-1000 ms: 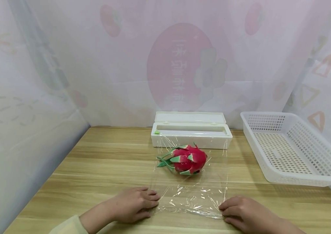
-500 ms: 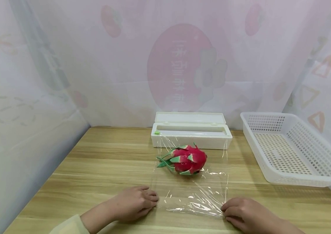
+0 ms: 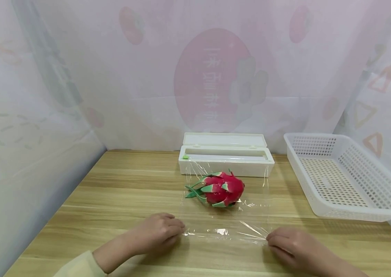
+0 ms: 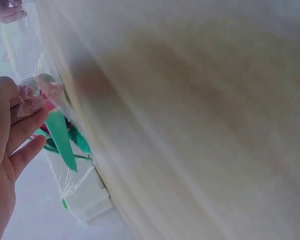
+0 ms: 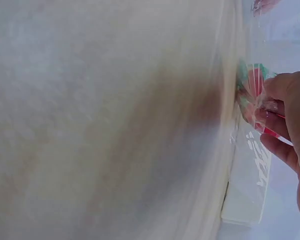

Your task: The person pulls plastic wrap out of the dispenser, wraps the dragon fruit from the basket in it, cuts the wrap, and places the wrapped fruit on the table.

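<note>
A sheet of clear plastic wrap (image 3: 221,232) runs from the open white wrap box (image 3: 226,168) toward the person. On it lies a red dragon fruit (image 3: 224,188) with green-tipped scales, its green leafy end pointing left. My left hand (image 3: 157,232) pinches the near left corner of the wrap between thumb and fingers, as the left wrist view also shows. The near right corner is pinched by my right hand (image 3: 293,246). Both hands are a little above the table, with shadows beneath them.
A white perforated plastic basket (image 3: 330,211) stands on the right of the wooden table (image 3: 119,200). Behind the box hangs a printed cloth backdrop (image 3: 147,96). A green slider (image 3: 185,157) sits on the box's left front edge.
Both hands have risen off the table, still holding the wrap's corners. The near edge of the wrap has lifted and shifted toward the fruit. The dragon fruit, box and basket have not moved.
</note>
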Motion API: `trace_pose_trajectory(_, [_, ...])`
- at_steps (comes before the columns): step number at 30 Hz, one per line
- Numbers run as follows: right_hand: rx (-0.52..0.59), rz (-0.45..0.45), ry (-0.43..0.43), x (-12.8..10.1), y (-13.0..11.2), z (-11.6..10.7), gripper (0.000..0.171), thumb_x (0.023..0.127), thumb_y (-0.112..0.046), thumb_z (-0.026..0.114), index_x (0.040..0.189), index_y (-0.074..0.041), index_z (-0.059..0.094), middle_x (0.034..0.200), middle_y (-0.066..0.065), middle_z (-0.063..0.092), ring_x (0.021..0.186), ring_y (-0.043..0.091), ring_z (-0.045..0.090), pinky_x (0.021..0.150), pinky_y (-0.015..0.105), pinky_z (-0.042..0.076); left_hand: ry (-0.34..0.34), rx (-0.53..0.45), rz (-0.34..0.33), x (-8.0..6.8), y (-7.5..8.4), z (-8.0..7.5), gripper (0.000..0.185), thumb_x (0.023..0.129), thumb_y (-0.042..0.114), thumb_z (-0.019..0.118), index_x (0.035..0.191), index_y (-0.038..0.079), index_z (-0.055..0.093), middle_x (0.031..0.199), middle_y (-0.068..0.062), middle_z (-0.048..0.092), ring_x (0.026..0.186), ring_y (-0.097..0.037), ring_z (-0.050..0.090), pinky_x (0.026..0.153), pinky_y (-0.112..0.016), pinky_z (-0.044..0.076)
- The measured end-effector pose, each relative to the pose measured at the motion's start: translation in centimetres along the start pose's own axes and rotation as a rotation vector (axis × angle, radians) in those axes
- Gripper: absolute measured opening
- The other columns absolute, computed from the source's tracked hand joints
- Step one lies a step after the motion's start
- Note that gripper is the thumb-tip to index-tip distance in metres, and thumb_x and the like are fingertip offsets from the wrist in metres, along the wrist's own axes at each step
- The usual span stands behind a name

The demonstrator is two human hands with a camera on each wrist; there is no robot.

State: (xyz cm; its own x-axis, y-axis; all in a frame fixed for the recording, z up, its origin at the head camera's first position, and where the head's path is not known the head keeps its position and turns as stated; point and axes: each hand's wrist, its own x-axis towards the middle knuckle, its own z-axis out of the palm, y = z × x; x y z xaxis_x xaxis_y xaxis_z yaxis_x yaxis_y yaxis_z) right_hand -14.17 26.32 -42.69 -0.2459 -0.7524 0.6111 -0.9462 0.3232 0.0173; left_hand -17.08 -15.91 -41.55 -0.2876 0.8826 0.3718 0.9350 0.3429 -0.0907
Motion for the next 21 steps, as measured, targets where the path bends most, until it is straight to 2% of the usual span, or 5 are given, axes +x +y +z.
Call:
trace_pose_trajectory(5, [-0.052, -0.036, 0.085, 0.9, 0.7, -0.8, 0.029, 0.104, -0.022, 0.046, 0.088, -0.011, 0.068, 0.094, -0.001, 0.067, 0.082, 0.014, 0.067, 0.078, 0.019, 0.052, 0.038, -0.023, -0.010, 0.4, -0.3, -0.7, 0.011, 0.080, 0.004, 0.075, 0.091, 0.007, 0.073, 0.096, 0.000, 0.073, 0.089, -0.009, 0.068, 0.082, -0.028, 0.055])
trace_pose_trajectory(10, [-0.093, -0.059, 0.176, 2.2, 1.4, -1.5, 0.028, 0.103, -0.019, 0.049, 0.087, -0.008, 0.069, 0.093, 0.002, 0.068, 0.079, 0.019, 0.067, 0.077, 0.020, 0.053, 0.134, 0.018, 0.028, 0.8, -0.8, -1.2, 0.006, 0.085, 0.004, 0.068, 0.089, 0.008, 0.071, 0.090, 0.003, 0.071, 0.083, -0.008, 0.067, 0.078, -0.026, 0.055])
trace_pose_trajectory(14, [-0.089, -0.035, 0.201, 3.1, 1.8, -2.1, 0.028, 0.103, -0.019, 0.049, 0.088, -0.006, 0.069, 0.093, 0.004, 0.068, 0.080, 0.020, 0.067, 0.078, 0.018, 0.052, 0.223, 0.054, 0.033, 1.1, -1.4, -1.8, 0.017, 0.095, 0.007, 0.054, 0.087, 0.008, 0.069, 0.086, 0.003, 0.071, 0.078, -0.009, 0.067, 0.075, -0.028, 0.056])
trace_pose_trajectory(16, [-0.089, -0.032, 0.212, 3.5, 2.0, -2.3, 0.029, 0.103, -0.019, 0.049, 0.089, -0.005, 0.069, 0.092, 0.006, 0.068, 0.079, 0.020, 0.067, 0.078, 0.018, 0.052, 0.247, 0.067, 0.024, 1.3, -1.8, -2.2, 0.023, 0.098, 0.009, 0.048, 0.088, 0.008, 0.069, 0.086, 0.002, 0.071, 0.077, -0.010, 0.067, 0.074, -0.029, 0.056])
trace_pose_trajectory(21, [-0.120, -0.027, 0.249, 4.5, 2.8, -2.7, 0.031, 0.103, -0.019, 0.050, 0.088, -0.003, 0.071, 0.090, 0.007, 0.069, 0.078, 0.021, 0.068, 0.079, 0.019, 0.053, 0.276, 0.100, -0.002, 1.9, -2.7, -3.1, 0.026, 0.100, 0.011, 0.045, 0.088, 0.007, 0.068, 0.084, 0.001, 0.070, 0.074, -0.011, 0.067, 0.071, -0.030, 0.056])
